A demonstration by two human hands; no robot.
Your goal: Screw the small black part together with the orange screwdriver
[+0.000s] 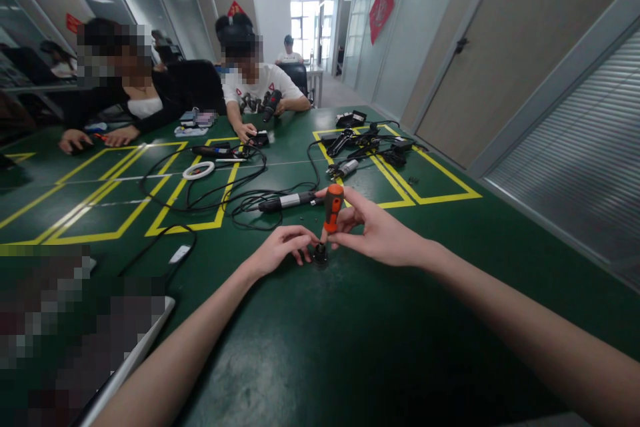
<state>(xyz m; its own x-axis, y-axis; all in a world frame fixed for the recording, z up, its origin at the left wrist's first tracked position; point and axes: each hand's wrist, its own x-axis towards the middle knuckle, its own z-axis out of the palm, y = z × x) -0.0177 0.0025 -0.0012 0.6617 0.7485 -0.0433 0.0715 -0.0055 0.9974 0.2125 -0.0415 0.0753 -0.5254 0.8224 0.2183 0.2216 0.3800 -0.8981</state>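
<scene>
My right hand (pixel 375 230) pinches an orange-handled screwdriver (pixel 333 205), held upright with its tip down on a small black part (pixel 320 253) on the green table (pixel 320 340). My left hand (pixel 283 247) curls its fingers around that black part and steadies it against the table. Both forearms reach in from the bottom of the view.
Behind the hands lie a black and silver power tool (pixel 287 201) with tangled cables (pixel 220 197), a white tape ring (pixel 199 169) and more black tools (pixel 365 142) inside yellow floor-tape boxes. Two people sit at the far side. A laptop edge (pixel 130 360) lies at lower left.
</scene>
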